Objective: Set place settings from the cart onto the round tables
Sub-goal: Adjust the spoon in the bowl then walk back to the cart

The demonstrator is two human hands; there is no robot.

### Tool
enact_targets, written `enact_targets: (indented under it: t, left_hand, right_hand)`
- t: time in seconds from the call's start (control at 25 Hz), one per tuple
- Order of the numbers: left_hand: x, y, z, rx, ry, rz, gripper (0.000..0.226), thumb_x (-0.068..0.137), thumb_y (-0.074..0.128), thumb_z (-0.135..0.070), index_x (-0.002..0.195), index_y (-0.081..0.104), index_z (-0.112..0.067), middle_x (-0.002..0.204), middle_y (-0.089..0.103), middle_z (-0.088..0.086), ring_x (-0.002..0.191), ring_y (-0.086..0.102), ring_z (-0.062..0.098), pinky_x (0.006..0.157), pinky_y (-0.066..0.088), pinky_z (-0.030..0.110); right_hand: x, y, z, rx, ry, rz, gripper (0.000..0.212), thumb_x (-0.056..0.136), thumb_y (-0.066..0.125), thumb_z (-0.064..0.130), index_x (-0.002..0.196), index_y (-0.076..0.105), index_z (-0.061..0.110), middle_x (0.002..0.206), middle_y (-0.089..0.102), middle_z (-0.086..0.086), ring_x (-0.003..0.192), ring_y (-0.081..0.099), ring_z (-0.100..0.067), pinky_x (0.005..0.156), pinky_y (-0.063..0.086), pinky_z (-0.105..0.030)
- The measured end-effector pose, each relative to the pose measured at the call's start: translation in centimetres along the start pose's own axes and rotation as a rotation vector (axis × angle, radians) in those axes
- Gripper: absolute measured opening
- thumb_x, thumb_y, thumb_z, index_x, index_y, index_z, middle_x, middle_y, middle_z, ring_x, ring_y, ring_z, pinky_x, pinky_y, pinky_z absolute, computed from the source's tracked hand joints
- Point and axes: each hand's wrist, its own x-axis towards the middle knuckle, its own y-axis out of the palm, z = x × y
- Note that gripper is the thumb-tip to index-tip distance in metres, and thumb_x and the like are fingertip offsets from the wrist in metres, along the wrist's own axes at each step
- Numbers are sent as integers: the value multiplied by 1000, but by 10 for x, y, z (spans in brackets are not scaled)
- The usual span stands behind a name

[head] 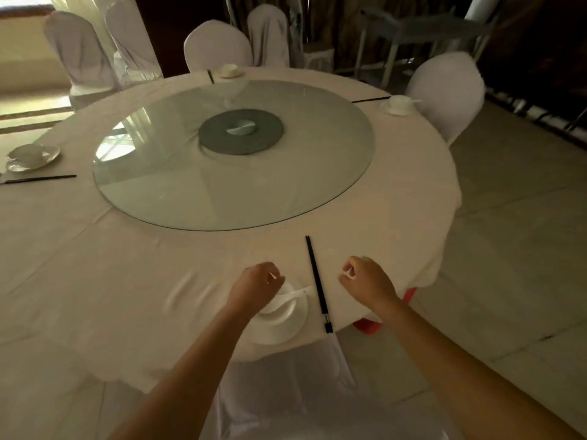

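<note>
Left hand [257,285] fingers curling loosely over bowl [279,308], grip unclear; right hand [365,281] fingers curling loosely, holding nothing; bowl with spoon [293,293] sitting on plate [279,328] at table [127,281] edge; chopsticks [318,284] lying just beside plate, between hands.

Dim room, window glare upper left, soft blur
</note>
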Motion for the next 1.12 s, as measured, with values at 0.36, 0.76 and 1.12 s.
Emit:
enact_targets:
  t: [0.36,0.76,1.12]
  left_hand:
    - [8,0,-139,547,426,212,45,91,40,-47,127,48,-21,127,54,4,117,50,22,97,42,37]
    - [-56,36,-290,545,631,-51,44,93,40,-42,128,48,-18,126,55,7,115,53,25,97,42,37]
    - [-112,146,-438,526,724,-173,41,91,40,-40,120,53,-14,116,60,7,105,58,26,89,42,36]
  right_hand:
    - [-41,-110,-31,-282,31,-103,42,89,51,37,124,50,13,126,53,-9,116,49,-27,93,42,-39]
    - [-116,-223,-124,-278,28,-317,37,87,52,35,117,53,14,121,56,-8,112,51,-27,88,42,-36]
    - [-177,-312,-265,-374,33,-391,40,88,51,34,122,51,14,125,54,-9,117,48,-28,93,40,-40]
